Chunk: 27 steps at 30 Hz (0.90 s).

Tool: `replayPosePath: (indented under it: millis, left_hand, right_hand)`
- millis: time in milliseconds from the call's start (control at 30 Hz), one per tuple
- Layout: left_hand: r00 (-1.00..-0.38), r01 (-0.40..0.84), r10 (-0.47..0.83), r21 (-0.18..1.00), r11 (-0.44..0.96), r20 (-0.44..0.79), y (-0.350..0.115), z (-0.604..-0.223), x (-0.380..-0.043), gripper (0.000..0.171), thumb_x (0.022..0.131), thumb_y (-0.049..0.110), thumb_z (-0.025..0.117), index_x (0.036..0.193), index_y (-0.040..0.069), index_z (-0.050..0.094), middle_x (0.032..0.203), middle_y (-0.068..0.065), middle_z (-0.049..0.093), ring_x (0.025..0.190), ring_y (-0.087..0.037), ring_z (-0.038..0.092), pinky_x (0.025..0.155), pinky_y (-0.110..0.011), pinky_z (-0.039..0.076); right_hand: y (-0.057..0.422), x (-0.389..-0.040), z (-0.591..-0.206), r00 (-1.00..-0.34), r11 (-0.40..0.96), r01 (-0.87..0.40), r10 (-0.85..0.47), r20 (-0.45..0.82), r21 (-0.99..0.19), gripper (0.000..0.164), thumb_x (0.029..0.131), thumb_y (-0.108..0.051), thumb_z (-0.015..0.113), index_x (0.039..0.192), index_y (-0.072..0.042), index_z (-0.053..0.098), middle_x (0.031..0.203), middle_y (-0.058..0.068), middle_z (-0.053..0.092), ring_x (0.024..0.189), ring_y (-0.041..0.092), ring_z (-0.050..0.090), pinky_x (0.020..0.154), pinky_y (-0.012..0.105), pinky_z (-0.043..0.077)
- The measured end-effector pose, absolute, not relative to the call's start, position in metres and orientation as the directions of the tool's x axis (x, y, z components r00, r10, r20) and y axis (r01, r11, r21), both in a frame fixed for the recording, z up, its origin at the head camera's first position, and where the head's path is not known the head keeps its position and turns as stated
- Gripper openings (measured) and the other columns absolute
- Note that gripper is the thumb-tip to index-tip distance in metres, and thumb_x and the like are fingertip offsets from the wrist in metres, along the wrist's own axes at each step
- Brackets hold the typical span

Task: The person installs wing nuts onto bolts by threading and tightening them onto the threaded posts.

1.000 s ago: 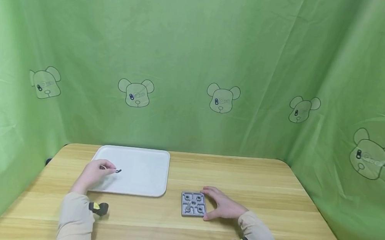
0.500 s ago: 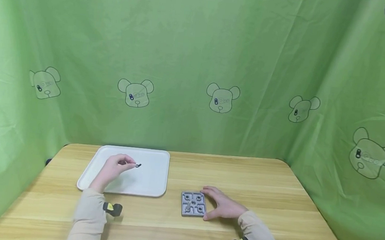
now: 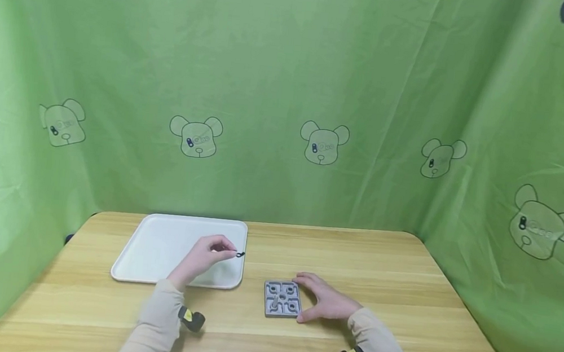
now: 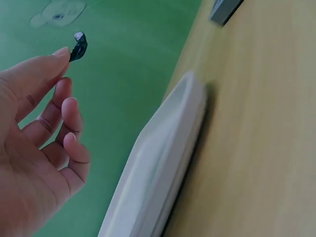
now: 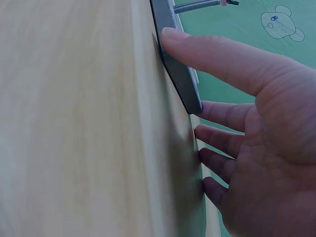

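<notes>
Pinching small black clip [image 3: 240, 254] in our left hand [image 3: 205, 259] above tray [image 3: 153, 243] edge; grey fixture [image 3: 282, 298] at 4 o'clock on bench [image 3: 404, 278], right hand [image 3: 328, 302] fingers spread, steadying it.

The wooden surface [image 3: 380, 265] carries a white tray [image 3: 152, 248] under the left hand [image 3: 202, 259]. A grey square plate [image 3: 281, 299] lies against the right hand [image 3: 326, 302].
</notes>
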<state>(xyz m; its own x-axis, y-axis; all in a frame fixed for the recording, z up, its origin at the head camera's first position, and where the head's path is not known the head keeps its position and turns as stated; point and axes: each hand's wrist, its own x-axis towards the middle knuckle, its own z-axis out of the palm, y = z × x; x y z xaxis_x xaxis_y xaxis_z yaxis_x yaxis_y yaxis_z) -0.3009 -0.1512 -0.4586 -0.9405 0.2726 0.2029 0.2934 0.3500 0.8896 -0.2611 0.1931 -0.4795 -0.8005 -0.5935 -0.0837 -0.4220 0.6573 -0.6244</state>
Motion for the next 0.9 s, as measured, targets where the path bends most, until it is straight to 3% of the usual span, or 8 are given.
replayPosePath:
  millis: [433, 900]
  left_hand:
    - [-0.846, 0.436, 0.457, 0.851, 0.294, 0.275, -0.103, -0.46, -0.286, 0.013, 0.087, 0.021, 0.071, 0.092, 0.008, 0.07, 0.088, -0.007, 0.07, 0.078, -0.004, 0.059, 0.077, -0.023, 0.047]
    - [-0.804, 0.355, 0.576, 0.898, 0.26, 0.151, -0.079, -0.466, -0.274, 0.01, 0.086, 0.016, 0.071, 0.092, 0.008, 0.07, 0.09, -0.006, 0.07, 0.084, -0.007, 0.06, 0.087, -0.029, 0.044]
  right_hand:
    - [0.193, -0.261, -0.48, -0.797, 0.654, -0.433, -0.599, -0.075, -0.621, 0.095, 0.071, -0.039, 0.081, 0.146, -0.001, 0.036, 0.155, 0.026, 0.027, 0.141, 0.049, 0.028, 0.109, 0.069, 0.023]
    - [0.193, -0.261, -0.479, -0.792, 0.649, -0.435, -0.605, -0.077, -0.625, 0.095, 0.072, -0.038, 0.081, 0.146, 0.0, 0.036, 0.154, 0.027, 0.027, 0.141, 0.05, 0.027, 0.109, 0.07, 0.022]
